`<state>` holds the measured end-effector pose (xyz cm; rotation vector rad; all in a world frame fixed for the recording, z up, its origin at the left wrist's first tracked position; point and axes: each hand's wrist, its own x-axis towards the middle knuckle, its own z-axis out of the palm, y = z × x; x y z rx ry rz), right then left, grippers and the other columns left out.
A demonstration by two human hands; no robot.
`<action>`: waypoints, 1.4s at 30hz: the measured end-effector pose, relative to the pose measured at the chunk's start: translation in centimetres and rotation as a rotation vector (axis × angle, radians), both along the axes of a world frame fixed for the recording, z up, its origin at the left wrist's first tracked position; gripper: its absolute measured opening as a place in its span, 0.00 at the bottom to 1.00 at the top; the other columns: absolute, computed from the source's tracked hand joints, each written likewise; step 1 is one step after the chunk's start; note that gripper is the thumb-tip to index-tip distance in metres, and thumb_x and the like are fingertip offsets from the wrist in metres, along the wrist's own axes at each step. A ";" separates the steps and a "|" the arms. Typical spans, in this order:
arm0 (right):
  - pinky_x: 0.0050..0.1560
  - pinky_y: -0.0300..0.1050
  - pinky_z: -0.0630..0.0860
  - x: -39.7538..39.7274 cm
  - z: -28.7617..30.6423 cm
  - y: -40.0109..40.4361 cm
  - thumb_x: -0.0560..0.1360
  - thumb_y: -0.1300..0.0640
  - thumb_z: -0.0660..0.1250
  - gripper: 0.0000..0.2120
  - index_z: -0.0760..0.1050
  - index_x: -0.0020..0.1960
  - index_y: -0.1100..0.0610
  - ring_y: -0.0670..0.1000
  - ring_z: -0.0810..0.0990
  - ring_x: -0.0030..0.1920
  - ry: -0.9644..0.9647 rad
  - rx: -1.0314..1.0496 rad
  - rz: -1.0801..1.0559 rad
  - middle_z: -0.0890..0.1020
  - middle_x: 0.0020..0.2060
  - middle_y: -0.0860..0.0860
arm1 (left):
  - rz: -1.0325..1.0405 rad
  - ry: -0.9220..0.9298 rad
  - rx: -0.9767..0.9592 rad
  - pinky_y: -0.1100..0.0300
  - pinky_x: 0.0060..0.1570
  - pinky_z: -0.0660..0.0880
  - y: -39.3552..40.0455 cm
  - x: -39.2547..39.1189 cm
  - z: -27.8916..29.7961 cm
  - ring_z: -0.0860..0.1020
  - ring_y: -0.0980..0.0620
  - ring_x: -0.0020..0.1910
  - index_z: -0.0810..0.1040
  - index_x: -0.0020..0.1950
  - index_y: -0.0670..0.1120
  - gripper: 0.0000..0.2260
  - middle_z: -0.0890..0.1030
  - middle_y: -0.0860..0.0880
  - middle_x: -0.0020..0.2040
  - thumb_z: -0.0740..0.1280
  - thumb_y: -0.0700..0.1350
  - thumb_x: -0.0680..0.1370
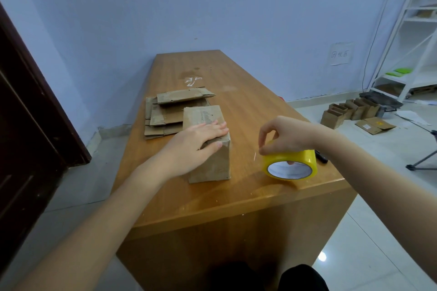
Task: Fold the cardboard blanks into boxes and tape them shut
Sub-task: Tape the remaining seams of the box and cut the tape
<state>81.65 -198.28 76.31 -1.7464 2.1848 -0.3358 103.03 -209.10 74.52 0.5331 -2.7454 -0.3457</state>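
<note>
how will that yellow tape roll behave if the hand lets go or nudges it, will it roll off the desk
The tape roll stands on its edge near the desk's front right corner, so a nudge would probably set it rolling. The right hand pinching its top likely steadies it. Its cardboard core and thick winding suggest it is stiff, not crushable.

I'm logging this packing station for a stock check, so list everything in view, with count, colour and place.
Folded box: one, brown, middle of the table, under the left hand.
Flat cardboard blanks: a stack, exact count unclear, brown, behind and left of the box.
Tape roll: one, yellow, on edge near the table's right edge.
Black object: one, behind the roll, too small to identify.
Table: one, wooden, orange-brown.
Boxes on floor: several, brown, right of the table.
Shelving: one, white, far right.
Left hand: flat on the box top.
Right hand: pinching at the roll's top.
</note>
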 end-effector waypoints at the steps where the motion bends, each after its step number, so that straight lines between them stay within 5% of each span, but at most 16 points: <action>1: 0.39 0.45 0.80 -0.4 -0.2 0.1 0.70 0.48 0.70 0.03 0.79 0.42 0.46 0.43 0.81 0.34 0.008 -0.033 -0.033 0.80 0.42 0.50 | 0.001 0.002 -0.002 0.85 0.56 0.43 0.0 0.0 0.0 0.54 0.71 0.66 0.65 0.73 0.53 0.19 0.63 0.60 0.72 0.58 0.48 0.82; 4: 0.43 0.48 0.80 -0.7 -0.6 0.3 0.71 0.47 0.69 0.04 0.79 0.42 0.47 0.50 0.80 0.42 0.096 -0.143 -0.124 0.80 0.43 0.50 | -0.006 0.014 -0.003 0.87 0.55 0.43 0.2 0.1 0.0 0.54 0.71 0.66 0.66 0.73 0.52 0.19 0.62 0.61 0.71 0.59 0.48 0.81; 8: 0.33 0.41 0.68 0.9 -1.7 -0.2 0.75 0.48 0.64 0.08 0.76 0.50 0.50 0.51 0.76 0.39 0.403 -0.241 -0.205 0.76 0.37 0.48 | -0.003 0.021 -0.023 0.86 0.56 0.41 0.4 0.2 -0.1 0.53 0.71 0.67 0.65 0.73 0.53 0.19 0.62 0.64 0.69 0.60 0.49 0.81; 13: 0.28 0.44 0.57 3.1 -4.5 -1.1 0.79 0.58 0.57 0.07 0.71 0.55 0.56 0.57 0.79 0.46 0.682 -0.129 -0.197 0.77 0.40 0.52 | -0.011 0.019 -0.026 0.86 0.56 0.41 0.5 0.4 -0.3 0.52 0.71 0.67 0.65 0.73 0.54 0.20 0.60 0.65 0.70 0.60 0.49 0.81; 15: 0.26 0.44 0.54 3.7 -5.6 -1.3 0.79 0.63 0.56 0.09 0.69 0.57 0.55 0.55 0.78 0.38 0.740 -0.081 -0.191 0.71 0.33 0.50 | -0.007 0.012 -0.022 0.85 0.57 0.42 0.3 0.2 -0.2 0.53 0.71 0.67 0.65 0.73 0.54 0.20 0.62 0.63 0.71 0.60 0.50 0.81; 18: 0.25 0.44 0.53 3.7 -6.7 -1.6 0.78 0.65 0.54 0.15 0.66 0.64 0.55 0.51 0.67 0.27 0.783 -0.048 -0.223 0.65 0.28 0.51 | 0.004 0.005 -0.019 0.83 0.58 0.43 0.1 0.0 -0.2 0.53 0.72 0.67 0.65 0.73 0.55 0.20 0.62 0.62 0.72 0.61 0.50 0.80; 20: 0.25 0.43 0.54 3.8 -6.7 -1.4 0.80 0.61 0.54 0.24 0.56 0.75 0.53 0.50 0.63 0.26 0.782 -0.018 -0.244 0.65 0.28 0.50 | 0.004 -0.009 -0.017 0.80 0.61 0.45 0.1 0.1 -0.2 0.53 0.72 0.67 0.65 0.73 0.55 0.21 0.62 0.63 0.72 0.61 0.50 0.80; 23: 0.32 0.43 0.67 4.2 -5.6 -0.6 0.80 0.49 0.57 0.32 0.44 0.78 0.51 0.53 0.75 0.39 0.751 -0.038 -0.259 0.76 0.41 0.52 | -0.001 -0.044 -0.038 0.74 0.66 0.47 -0.1 0.2 -0.2 0.51 0.72 0.66 0.62 0.74 0.57 0.26 0.60 0.63 0.73 0.65 0.50 0.78; 25: 0.49 0.45 0.73 4.8 -4.0 0.0 0.78 0.45 0.60 0.33 0.50 0.77 0.53 0.54 0.73 0.59 0.688 -0.177 -0.253 0.74 0.61 0.54 | -0.016 -0.093 -0.073 0.66 0.71 0.54 -0.4 0.2 -0.2 0.55 0.68 0.69 0.54 0.75 0.60 0.33 0.60 0.60 0.74 0.68 0.48 0.76; 28: 0.62 0.41 0.69 5.7 -2.6 0.4 0.76 0.53 0.63 0.32 0.55 0.77 0.53 0.49 0.65 0.70 0.195 -0.425 -0.070 0.65 0.72 0.49 | -0.013 -0.063 0.002 0.55 0.68 0.66 -0.6 0.3 -0.4 0.64 0.55 0.71 0.43 0.73 0.69 0.44 0.61 0.57 0.75 0.71 0.45 0.73; 30: 0.69 0.37 0.60 6.1 -3.0 -0.1 0.75 0.62 0.64 0.33 0.55 0.77 0.55 0.47 0.60 0.74 -0.122 -0.426 0.135 0.62 0.75 0.49 | -0.041 0.100 0.225 0.61 0.68 0.65 -0.5 0.3 -0.1 0.62 0.55 0.73 0.50 0.75 0.62 0.43 0.58 0.57 0.75 0.74 0.41 0.71; 32: 0.72 0.31 0.50 6.1 -4.3 -0.6 0.73 0.68 0.63 0.34 0.57 0.76 0.56 0.47 0.53 0.76 -0.151 -0.412 0.270 0.59 0.76 0.50 | -0.104 0.337 0.586 0.69 0.66 0.62 -0.3 0.9 0.7 0.60 0.57 0.73 0.60 0.72 0.54 0.38 0.61 0.55 0.73 0.75 0.38 0.68; 35: 0.72 0.32 0.52 5.5 -4.8 -0.6 0.72 0.72 0.61 0.35 0.60 0.75 0.53 0.42 0.50 0.76 -0.326 -0.404 0.322 0.60 0.75 0.46 | -0.163 0.663 0.821 0.67 0.65 0.67 -1.0 3.0 1.8 0.69 0.57 0.69 0.70 0.65 0.45 0.28 0.73 0.49 0.67 0.71 0.34 0.66; 38: 0.68 0.33 0.64 4.5 -3.4 0.1 0.71 0.67 0.59 0.33 0.63 0.74 0.49 0.38 0.58 0.73 -0.538 -0.337 0.328 0.65 0.72 0.42 | -0.036 0.417 0.572 0.70 0.62 0.68 -1.9 5.8 0.9 0.69 0.65 0.66 0.75 0.63 0.49 0.26 0.75 0.58 0.64 0.62 0.26 0.71; 42: 0.66 0.37 0.69 3.3 -2.2 0.4 0.76 0.69 0.61 0.24 0.72 0.68 0.49 0.37 0.62 0.71 -0.464 -0.264 0.440 0.69 0.70 0.41 | -0.105 0.175 0.480 0.68 0.68 0.61 -1.9 7.9 -1.3 0.62 0.65 0.71 0.75 0.64 0.53 0.24 0.71 0.64 0.67 0.70 0.32 0.73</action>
